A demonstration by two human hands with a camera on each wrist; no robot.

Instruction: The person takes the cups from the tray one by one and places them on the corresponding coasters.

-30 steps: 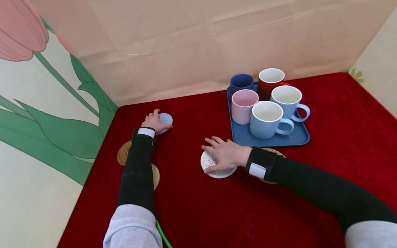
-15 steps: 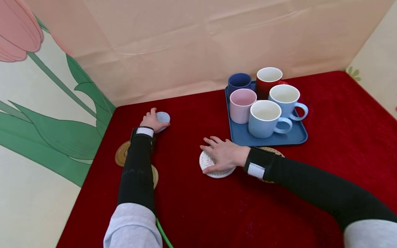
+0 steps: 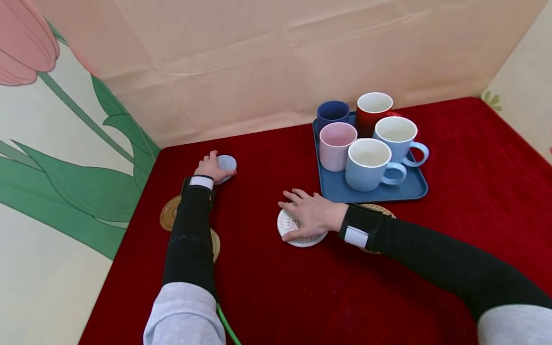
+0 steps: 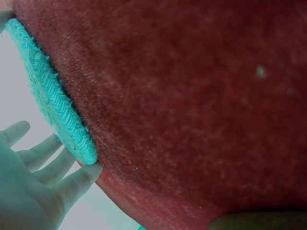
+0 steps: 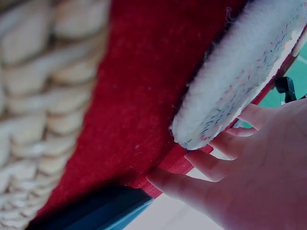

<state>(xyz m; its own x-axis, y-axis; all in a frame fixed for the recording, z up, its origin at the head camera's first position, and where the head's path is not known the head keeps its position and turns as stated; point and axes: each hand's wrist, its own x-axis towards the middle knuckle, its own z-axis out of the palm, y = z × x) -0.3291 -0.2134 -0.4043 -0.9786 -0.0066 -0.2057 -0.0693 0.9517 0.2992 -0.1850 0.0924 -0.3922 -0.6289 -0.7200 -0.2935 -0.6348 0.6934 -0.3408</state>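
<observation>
Spotted a blue tray [image 3: 334,188], kinda crammed, clocked a navy cup [image 3: 333,112], a pink cup [image 3: 335,155], a red mug [image 3: 366,120] and two pale blue mugs [image 3: 363,173] on it, noticed a big tulip mural [image 3: 82,184] off left, plus a wrinkly peach backdrop [image 3: 237,76] behind.

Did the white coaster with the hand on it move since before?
No, not visibly in any direction: in the head view, the white coaster sits in the same spot relative to the blue tray.

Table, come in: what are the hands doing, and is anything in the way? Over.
Left hand touching pale blue coaster. Right hand spread over white patterned coaster. Nothing visibly blocking either; blue tray of cups beyond right hand.
</observation>
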